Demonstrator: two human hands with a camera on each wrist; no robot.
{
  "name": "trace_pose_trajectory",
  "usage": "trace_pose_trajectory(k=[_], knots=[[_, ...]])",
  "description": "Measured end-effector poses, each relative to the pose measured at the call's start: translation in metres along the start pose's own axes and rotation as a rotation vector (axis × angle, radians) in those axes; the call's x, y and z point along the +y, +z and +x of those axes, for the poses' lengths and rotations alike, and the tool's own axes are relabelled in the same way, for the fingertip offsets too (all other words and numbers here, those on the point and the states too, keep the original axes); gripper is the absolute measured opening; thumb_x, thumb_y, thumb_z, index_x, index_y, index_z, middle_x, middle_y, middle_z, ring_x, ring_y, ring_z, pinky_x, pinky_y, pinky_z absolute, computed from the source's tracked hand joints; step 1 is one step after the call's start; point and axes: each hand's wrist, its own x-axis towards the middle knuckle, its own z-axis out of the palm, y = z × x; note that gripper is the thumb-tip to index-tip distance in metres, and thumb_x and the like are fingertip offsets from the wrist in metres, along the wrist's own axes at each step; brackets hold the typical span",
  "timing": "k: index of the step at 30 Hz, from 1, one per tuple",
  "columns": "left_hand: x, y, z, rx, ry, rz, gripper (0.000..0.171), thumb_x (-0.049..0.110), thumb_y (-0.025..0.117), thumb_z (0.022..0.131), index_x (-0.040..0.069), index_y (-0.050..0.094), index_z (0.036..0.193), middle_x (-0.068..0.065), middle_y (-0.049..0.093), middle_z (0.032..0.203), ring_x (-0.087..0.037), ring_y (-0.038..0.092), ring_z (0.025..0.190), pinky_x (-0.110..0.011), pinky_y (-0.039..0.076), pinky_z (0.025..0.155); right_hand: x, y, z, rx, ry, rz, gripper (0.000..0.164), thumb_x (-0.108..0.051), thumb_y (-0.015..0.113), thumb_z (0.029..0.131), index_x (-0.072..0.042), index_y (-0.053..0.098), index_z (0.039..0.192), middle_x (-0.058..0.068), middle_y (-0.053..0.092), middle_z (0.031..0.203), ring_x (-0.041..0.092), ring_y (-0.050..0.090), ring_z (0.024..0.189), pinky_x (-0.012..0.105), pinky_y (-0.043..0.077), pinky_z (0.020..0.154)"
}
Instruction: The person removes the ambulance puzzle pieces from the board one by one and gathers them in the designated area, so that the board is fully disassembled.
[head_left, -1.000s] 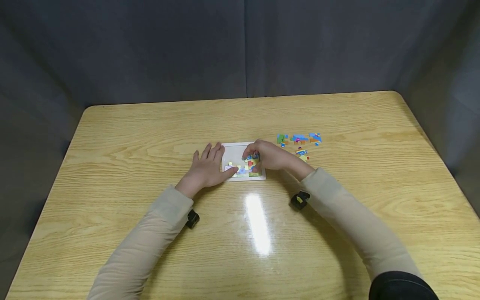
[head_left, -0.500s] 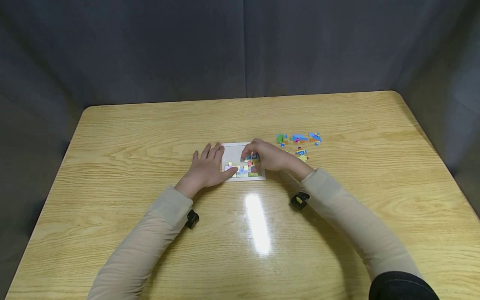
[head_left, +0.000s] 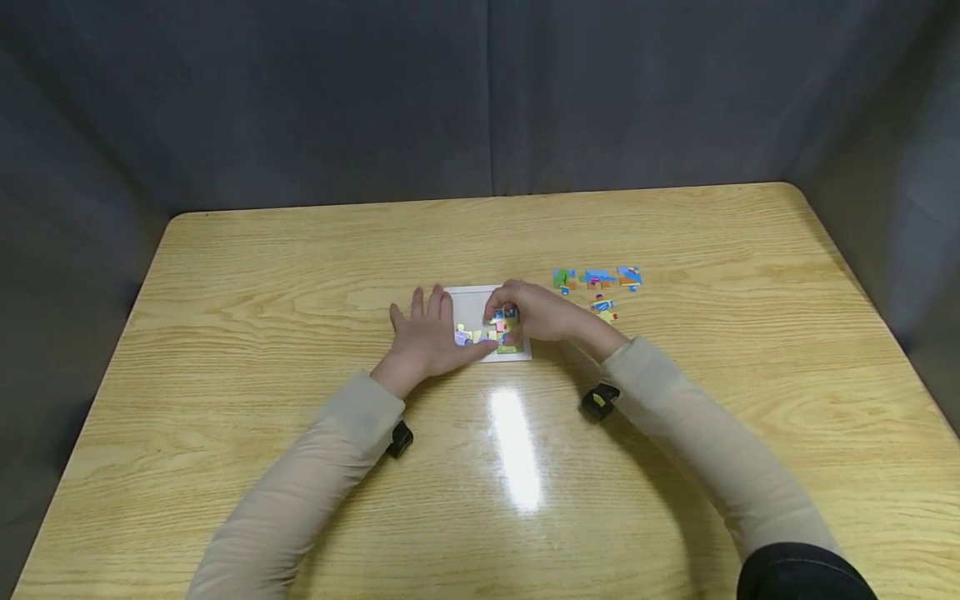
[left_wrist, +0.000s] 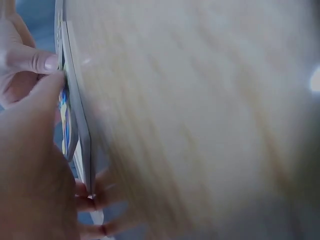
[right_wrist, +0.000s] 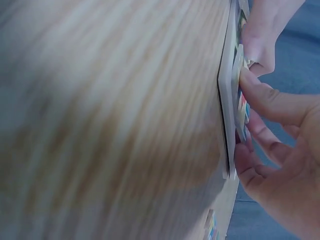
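A white puzzle tray (head_left: pixel 471 289) lies at mid-table, several colourful jigsaw pieces along its near and right sides. My left hand (head_left: pixel 426 342) rests at the tray's left side, fingers straight and spread, its thumb stretched over the pieces by the near rim. From the right, my right hand (head_left: pixel 546 313) bends over the tray. In the right wrist view, its thumb and curled fingers pinch a jigsaw piece (right_wrist: pixel 242 107) that sits tilted at the tray's edge. The left wrist view has both thumbs close together at the tray's rim. My right hand covers part of the picture.
Several loose jigsaw pieces (head_left: pixel 597 278) lie on the wooden table (head_left: pixel 300 258), up and to the right of the tray. Dark curtains (head_left: pixel 337 100) stand behind the table and at its sides. A light glare marks the wood in front of the tray.
My left hand has shifted right, and its thumb has slid farther across the pieces towards my right hand. The right hand has barely moved and keeps its pinch.
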Motion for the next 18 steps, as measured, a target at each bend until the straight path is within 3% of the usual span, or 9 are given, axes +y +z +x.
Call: trace_pose_trajectory(k=[18], knots=[[0.0013,-0.0012,-0.0005,0.002,-0.009,0.005,0.11,0.079,0.038,0.082,0.0,0.008,0.153,-0.015,0.005,0.162,-0.039,0.001,0.149,-0.063,0.009,0.117,0.0034,0.0017,-0.0009,0.047,-0.049,0.026,0.037,0.015,0.07,0.074,-0.006,0.064,0.104,0.012,0.059,0.108,0.025,0.052,0.099,0.038,0.047,0.09]])
